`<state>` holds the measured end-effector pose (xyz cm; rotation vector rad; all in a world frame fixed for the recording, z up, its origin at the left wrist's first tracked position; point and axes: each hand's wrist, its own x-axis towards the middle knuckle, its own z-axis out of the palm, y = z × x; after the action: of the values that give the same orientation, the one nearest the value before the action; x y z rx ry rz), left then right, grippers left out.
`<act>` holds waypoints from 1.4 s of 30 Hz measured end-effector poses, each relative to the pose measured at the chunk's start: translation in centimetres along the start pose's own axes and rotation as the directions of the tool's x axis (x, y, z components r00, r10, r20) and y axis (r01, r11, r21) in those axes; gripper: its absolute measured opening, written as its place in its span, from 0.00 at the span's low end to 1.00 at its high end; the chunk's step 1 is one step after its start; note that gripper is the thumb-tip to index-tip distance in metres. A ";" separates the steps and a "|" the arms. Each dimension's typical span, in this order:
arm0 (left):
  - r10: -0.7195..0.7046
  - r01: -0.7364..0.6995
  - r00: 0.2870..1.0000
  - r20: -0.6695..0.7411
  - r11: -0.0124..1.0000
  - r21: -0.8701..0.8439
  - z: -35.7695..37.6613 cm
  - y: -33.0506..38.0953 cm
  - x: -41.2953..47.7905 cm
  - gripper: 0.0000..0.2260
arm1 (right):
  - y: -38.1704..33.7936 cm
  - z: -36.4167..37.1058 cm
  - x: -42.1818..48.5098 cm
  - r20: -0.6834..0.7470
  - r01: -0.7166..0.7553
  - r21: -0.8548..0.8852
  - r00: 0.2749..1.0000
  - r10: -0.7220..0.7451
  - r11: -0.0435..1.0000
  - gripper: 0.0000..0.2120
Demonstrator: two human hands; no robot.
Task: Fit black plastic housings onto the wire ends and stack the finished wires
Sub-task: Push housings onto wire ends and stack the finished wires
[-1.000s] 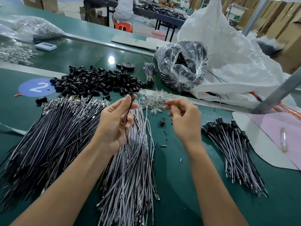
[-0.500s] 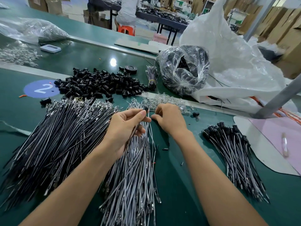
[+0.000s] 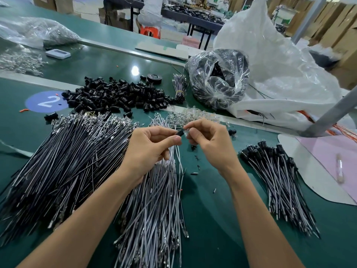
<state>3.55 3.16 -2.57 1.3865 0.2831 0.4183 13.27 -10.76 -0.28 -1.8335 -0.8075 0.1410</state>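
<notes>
Fitting is the step in hand, judged from the grip at centre. At far left lies a broad fan of dark-sheathed wires with bare metal terminals (image 3: 63,167). Behind it is a loose heap of short black plastic housings (image 3: 116,97) on the green bench mat (image 3: 212,219); neither is being touched. Next comes a narrower bundle of pale grey wires (image 3: 154,206). The left hand (image 3: 148,151) is raised over it, fingers curled, thumb and forefinger pinching one small black plastic housing (image 3: 179,133). Whether a wire is already seated in it is hidden by the fingers. The right hand (image 3: 209,144) meets it from the other side, fingertips pinched on a small clear piece (image 3: 185,132) that touches the housing's open end; the piece is too small to identify. To the right, well apart from the hands, rests the stack of finished grey wires capped with black housings (image 3: 276,182). Assessment: one unit is mid-assembly and many wires remain unfitted. The next move calls for a straight, aligned push until the parts seat, then a carry to the right-hand stack, housing ends laid the same way.
</notes>
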 end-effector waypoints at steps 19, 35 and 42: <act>0.088 -0.088 0.996 -0.005 0.996 -0.004 0.4 -0.2 0.0 0.09 | 0.2 -0.2 -0.8 -0.069 0.044 0.013 0.997 -0.043 0.999 0.04; 0.092 -0.092 0.995 0.047 0.996 0.007 0.6 -0.1 -0.3 0.08 | 0.0 -1.0 -1.1 -0.001 0.054 -0.108 0.998 -0.055 0.993 0.07; 0.097 -0.100 0.993 0.068 0.994 0.042 0.6 -0.2 -0.3 0.05 | 0.3 -0.8 -1.1 -0.009 0.047 -0.046 0.999 -0.048 0.998 0.04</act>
<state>3.57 2.47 -2.71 1.4601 0.1713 0.4492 12.91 -12.06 -0.53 -1.8549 -0.8527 0.0838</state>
